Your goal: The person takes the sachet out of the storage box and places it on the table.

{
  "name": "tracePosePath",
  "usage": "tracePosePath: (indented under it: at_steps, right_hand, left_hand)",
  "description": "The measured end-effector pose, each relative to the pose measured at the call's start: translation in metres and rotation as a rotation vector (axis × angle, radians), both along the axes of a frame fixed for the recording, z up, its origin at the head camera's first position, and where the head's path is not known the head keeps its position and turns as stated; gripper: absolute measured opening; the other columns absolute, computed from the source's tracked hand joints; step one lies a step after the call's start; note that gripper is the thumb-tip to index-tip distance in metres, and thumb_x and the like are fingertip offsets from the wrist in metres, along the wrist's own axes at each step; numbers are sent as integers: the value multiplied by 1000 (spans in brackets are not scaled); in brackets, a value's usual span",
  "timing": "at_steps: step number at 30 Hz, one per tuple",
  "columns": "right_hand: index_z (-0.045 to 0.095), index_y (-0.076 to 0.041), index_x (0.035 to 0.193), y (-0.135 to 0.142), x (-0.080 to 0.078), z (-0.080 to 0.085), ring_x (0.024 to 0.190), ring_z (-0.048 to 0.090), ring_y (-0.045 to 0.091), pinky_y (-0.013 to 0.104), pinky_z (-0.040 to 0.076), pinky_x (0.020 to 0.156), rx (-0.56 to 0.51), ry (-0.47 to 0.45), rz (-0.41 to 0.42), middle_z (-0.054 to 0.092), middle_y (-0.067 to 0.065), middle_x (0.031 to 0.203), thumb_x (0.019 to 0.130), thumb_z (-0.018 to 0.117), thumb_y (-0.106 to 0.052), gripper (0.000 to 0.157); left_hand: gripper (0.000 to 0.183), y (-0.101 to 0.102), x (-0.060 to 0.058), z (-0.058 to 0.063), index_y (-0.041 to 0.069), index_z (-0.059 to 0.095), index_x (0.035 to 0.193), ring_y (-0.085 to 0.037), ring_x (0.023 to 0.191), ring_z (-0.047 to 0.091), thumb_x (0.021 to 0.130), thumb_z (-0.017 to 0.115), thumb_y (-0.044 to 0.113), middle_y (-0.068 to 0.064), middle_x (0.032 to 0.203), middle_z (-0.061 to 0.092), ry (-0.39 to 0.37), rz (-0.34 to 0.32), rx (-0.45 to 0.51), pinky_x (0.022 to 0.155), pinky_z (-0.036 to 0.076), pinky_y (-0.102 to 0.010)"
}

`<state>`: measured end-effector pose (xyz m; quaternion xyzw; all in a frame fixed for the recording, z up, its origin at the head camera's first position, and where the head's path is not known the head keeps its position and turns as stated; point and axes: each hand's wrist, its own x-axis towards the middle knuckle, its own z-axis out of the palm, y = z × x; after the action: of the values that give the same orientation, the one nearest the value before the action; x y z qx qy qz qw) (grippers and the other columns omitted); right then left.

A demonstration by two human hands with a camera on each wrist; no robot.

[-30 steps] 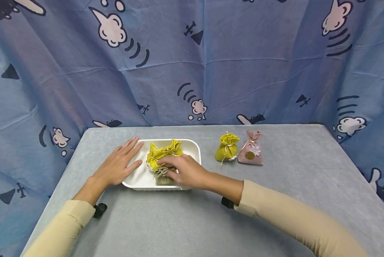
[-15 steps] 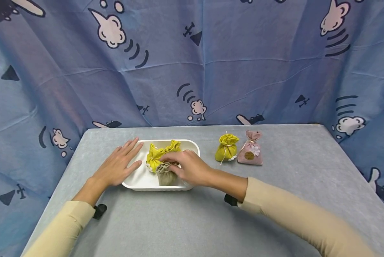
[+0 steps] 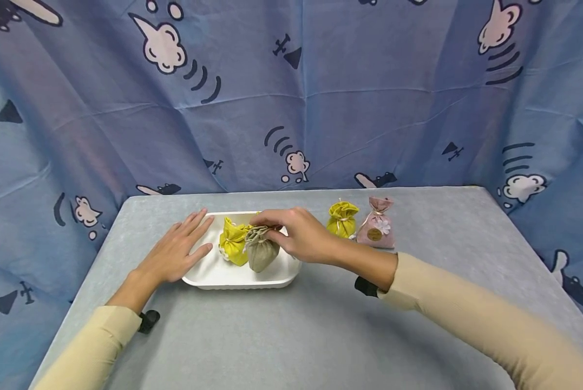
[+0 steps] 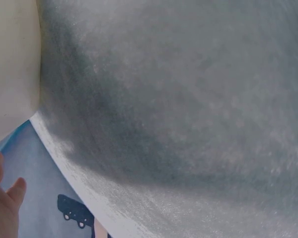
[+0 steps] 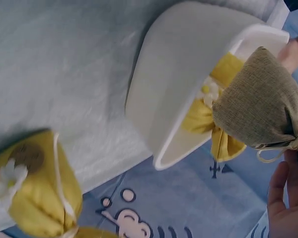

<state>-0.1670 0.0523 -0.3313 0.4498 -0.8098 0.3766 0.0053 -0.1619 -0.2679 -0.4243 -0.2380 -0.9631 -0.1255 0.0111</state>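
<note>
My right hand [image 3: 305,234] pinches a grey-green drawstring pouch [image 3: 262,254] by its gathered neck, holding it over the white tray [image 3: 228,279]. In the right wrist view the same pouch [image 5: 260,101] hangs from the fingers by its tied top, in front of the tray's opening. Inside the tray sits a yellow pouch [image 3: 234,246] with a white flower; a bit of yellow cloth shows behind my right hand. My left hand [image 3: 174,252] lies with straight, spread fingers on the tray's left rim.
To the right of the tray stand another yellow pouch [image 3: 342,219] and a pink pouch [image 3: 376,227] with a flower and a round gold label. The grey table [image 3: 281,336] ends at a blue patterned curtain [image 3: 252,97] behind.
My right hand has lifted the grey-green pouch off the tray floor and moved it up and to the right. My left hand stays at the tray's rim.
</note>
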Motion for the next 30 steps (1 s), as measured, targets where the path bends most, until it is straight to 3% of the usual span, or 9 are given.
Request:
tracePosePath:
  at_steps: [17,30]
  right_hand:
    - [70,0,115,41,-17,35,98,70,18,29,55,87,-80,52,-49,73,8,111,87,66,14,31]
    - [69,-4,119,73,-28,33,108,68,21,35,54,93,-38,41,-184,72,6,115,89,65,13,35]
  left_hand:
    - [64,0,0,-2,11,25,159,-39,149,19,106,41,43,-12,165,17,2,2,-1,115,20,-61]
    - [64,0,1,-2,11,25,159,-38,149,19,105,42,42,-11,166,16,9,3,3,115,21,-61]
